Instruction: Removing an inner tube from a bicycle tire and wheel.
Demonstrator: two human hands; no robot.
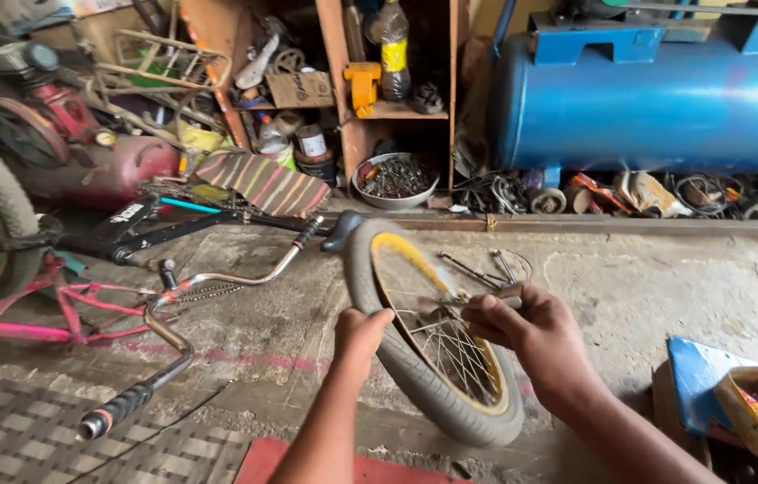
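I see my left hand (359, 333) at lower centre of the frame, clamped on the grey tyre of a small bicycle wheel (433, 336), fingers curled over the tread. My right hand (527, 333) sits just right of it, closed around a tool (486, 296) at the hub; motion blur hides what kind of tool it is. The 2 hands are near each other, one on each side of the wheel.

The wheel stands upright on the concrete floor (648, 278), centre frame, its yellow rim and spokes facing me. It is already off the bike, so I judge removal is done; the hub work looks to be in progress, and refitting is left.

To the left, the stripped bicycle frame (173, 220) lies on its side, with its handlebar (173, 345) reaching toward the lower left, near my left forearm. That side is tight. A blue board (697, 376) with a yellow bag sits at lower right, close to my right elbow. Ahead, the floor is bare up to the wooden shelf (343, 99) and the blue tank (657, 99) across the top.
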